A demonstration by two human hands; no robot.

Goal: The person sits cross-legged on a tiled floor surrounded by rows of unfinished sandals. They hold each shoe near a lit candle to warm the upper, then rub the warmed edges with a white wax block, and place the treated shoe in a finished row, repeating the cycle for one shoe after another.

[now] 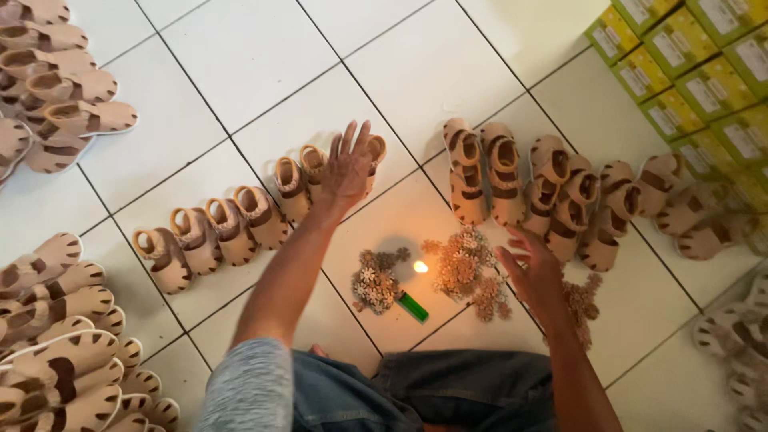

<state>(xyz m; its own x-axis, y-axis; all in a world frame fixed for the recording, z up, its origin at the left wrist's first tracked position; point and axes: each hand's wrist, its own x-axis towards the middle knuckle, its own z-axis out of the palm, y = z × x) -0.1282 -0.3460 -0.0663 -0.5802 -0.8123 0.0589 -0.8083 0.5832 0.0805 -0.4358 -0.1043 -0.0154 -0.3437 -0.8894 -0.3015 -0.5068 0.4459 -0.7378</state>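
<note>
My left hand [347,164] reaches forward with fingers spread and rests on a small tan sandal [370,156] at the right end of a row of little sandals [216,232] on the white tiled floor. My right hand [532,268] hovers open, palm down, over piles of small flower-shaped ornaments [468,268], holding nothing. A green lighter [413,306] lies on the floor between the ornament piles, with a small flame [420,266] burning just above it. Another pile of flower ornaments [374,280] lies left of the flame.
A second cluster of tan sandals [552,192] lies to the right. Stacks of soles and sandals [56,336] fill the left edge, with more at the top left [48,80]. Yellow-green boxes [688,72] are stacked at the top right. My jeans-clad knees [400,396] are at the bottom.
</note>
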